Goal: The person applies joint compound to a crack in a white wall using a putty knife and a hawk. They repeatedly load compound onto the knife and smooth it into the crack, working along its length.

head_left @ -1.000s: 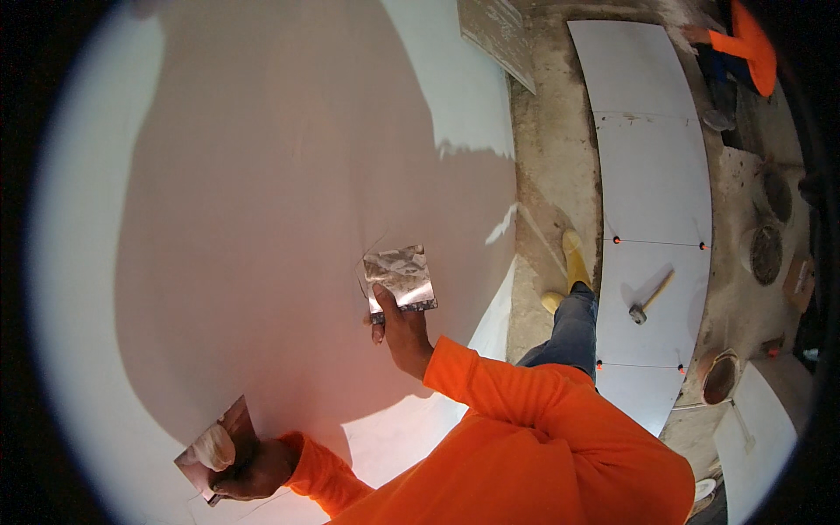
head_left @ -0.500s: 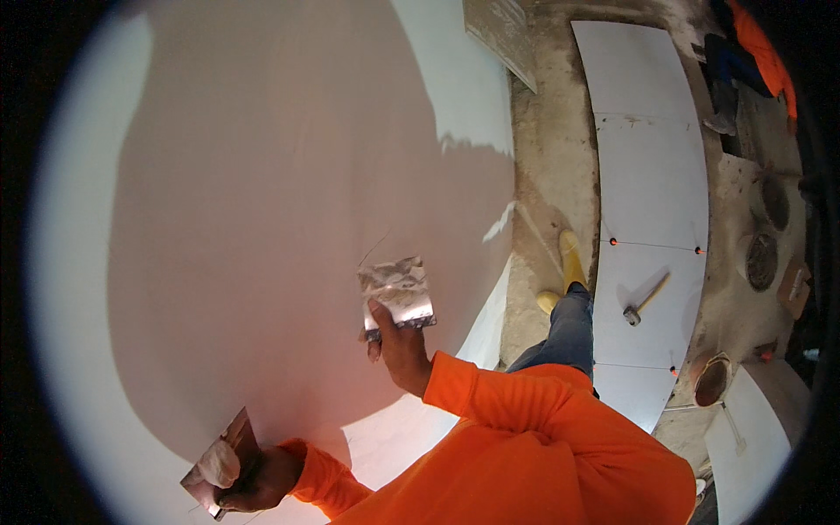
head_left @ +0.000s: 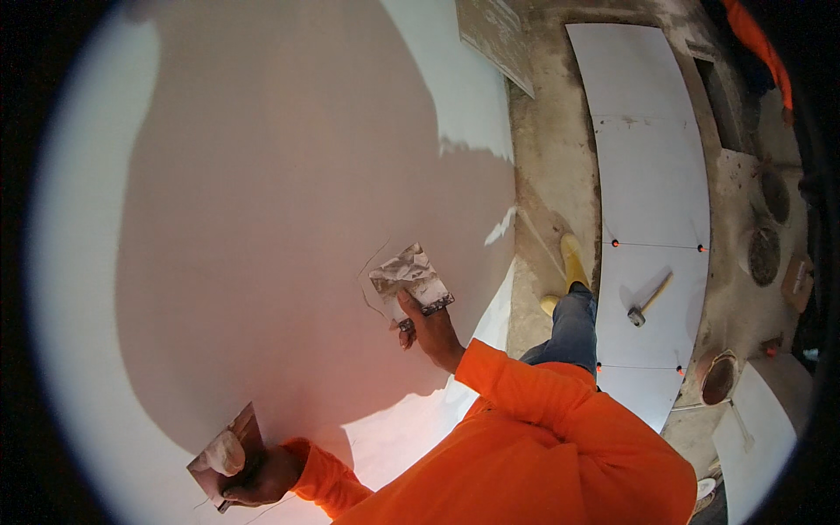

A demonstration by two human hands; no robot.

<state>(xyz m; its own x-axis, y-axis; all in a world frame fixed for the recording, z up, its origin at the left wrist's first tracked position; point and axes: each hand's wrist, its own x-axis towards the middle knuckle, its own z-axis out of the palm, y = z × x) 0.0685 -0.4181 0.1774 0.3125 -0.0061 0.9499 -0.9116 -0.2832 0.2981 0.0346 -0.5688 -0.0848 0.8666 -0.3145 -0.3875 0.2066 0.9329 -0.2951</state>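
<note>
At the lower left, my left hand [head_left: 267, 477] is closed on a wide steel putty knife [head_left: 248, 437]. A lump of white putty [head_left: 225, 454] sits on its blade. My right hand [head_left: 431, 330] grips a second wide putty knife [head_left: 423, 284], thumb pressed on the blade, which is smeared with whitish putty. That blade is at the large pale wall [head_left: 289, 219], tilted; whether its edge touches the surface I cannot tell. A thin curved line runs on the wall just left of it. Broad shadow covers much of the wall.
A long white panel [head_left: 647, 175] lies on the floor to the right, with a mallet [head_left: 649, 300] and orange-black clips [head_left: 615, 243] on it. Beyond stand round buckets [head_left: 763, 255]. Yellow boots [head_left: 573, 260] show near the wall's base. Another person's orange sleeve [head_left: 758, 39] is at the upper right.
My right hand and its putty knife have shifted right, and the blade has turned clockwise. The left hand has moved only slightly. The other person is now mostly out of view.
</note>
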